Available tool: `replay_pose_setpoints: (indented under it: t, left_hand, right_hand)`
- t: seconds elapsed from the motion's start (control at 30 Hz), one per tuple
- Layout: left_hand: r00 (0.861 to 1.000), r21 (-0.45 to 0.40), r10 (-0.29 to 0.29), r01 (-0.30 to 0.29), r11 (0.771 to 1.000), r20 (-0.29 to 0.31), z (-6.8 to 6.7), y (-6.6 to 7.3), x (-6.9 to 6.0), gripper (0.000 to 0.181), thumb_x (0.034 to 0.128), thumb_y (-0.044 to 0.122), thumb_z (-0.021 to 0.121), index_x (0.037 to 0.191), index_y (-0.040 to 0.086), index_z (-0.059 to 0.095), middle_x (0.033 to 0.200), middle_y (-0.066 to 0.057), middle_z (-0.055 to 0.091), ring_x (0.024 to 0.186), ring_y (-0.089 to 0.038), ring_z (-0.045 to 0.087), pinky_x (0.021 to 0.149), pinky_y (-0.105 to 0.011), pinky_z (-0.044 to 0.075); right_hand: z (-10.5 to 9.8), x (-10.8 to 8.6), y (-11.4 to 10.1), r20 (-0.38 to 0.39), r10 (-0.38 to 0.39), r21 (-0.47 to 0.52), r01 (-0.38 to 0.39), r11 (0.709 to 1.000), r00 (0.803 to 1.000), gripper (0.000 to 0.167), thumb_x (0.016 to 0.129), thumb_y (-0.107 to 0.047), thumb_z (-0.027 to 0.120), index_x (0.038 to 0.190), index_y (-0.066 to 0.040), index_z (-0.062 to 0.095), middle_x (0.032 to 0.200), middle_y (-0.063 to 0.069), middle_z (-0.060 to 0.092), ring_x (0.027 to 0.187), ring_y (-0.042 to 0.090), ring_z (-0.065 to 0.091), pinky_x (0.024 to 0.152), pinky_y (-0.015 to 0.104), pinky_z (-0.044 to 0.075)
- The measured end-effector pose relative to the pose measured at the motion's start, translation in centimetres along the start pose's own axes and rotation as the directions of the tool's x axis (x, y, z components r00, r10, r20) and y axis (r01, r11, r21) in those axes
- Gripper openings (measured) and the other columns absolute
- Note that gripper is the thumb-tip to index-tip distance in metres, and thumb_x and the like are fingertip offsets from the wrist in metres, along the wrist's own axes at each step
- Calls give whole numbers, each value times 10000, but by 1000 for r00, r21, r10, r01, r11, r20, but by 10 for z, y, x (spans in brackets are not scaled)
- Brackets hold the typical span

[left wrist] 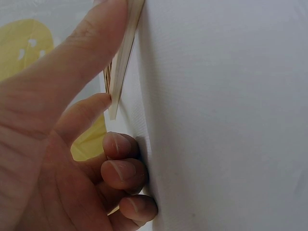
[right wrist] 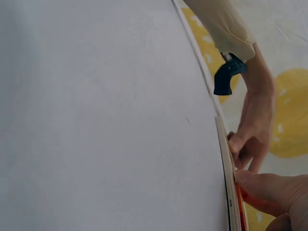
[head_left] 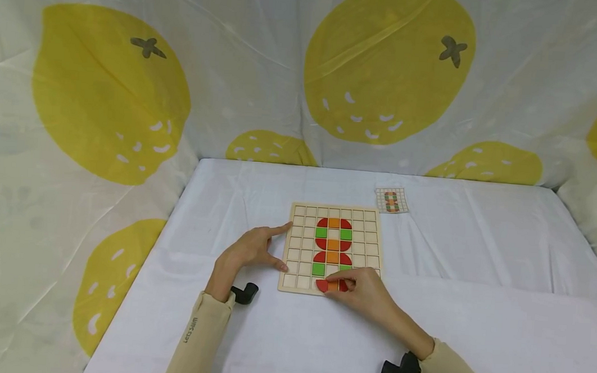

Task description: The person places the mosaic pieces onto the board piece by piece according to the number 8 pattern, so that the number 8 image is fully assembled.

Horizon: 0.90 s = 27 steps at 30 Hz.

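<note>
A wooden grid board [head_left: 299, 254] lies on the white cloth, with red, orange and green tiles set in its middle columns. My right hand [head_left: 366, 291] is over the board's near edge, its thumb and index finger pinching a red quarter-round tile [head_left: 321, 285] in the nearest row. That tile sits slightly askew beside an orange tile, with another red one further right, partly covered by the fingers. Along the board's left edge, my left hand [head_left: 252, 249] touches with thumb and index finger spread apart. In the left wrist view its other fingers [left wrist: 124, 174] curl loosely against the cloth.
A small printed card [head_left: 392, 201] with a similar coloured grid pattern lies beyond the board's far right corner. Behind the table [head_left: 478, 235] hangs a lemon-print curtain [head_left: 264, 66]. Black wrist devices [head_left: 401, 370] are worn on both arms.
</note>
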<state>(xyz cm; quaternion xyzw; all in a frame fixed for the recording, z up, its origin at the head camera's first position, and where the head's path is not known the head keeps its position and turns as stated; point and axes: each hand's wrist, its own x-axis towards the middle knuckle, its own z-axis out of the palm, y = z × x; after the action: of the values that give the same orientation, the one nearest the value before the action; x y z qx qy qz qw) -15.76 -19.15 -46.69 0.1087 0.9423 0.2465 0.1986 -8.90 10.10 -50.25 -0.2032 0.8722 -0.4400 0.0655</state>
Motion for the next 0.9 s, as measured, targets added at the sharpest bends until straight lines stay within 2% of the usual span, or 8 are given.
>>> replay_pose_setpoints:
  t: [0.23, 0.9]
  left_hand:
    - [1000, 0, -9, 9, 1000, -1, 0, 2, 1, 1123, 659, 418, 973, 1606, 304, 380, 859, -52, 509, 809, -178, 461, 677, -297, 365]
    - [1000, 14, -7, 7, 1000, 3, -1, 4, 0, 1121, 660, 427, 970, 1607, 299, 383, 856, -58, 522, 792, -177, 461, 674, -297, 367]
  right_hand:
    - [5, 4, -5, -23, -34, -53, 33, 998, 999, 219, 787, -204, 911, 988, -165, 836, 557, -125, 288, 540, -22, 253, 536, 168, 208]
    - [10, 6, -7, -36, -7, -31, 6, 1000, 999, 193, 806, -221, 899, 983, -170, 838, 542, -118, 312, 516, -17, 266, 516, 177, 203]
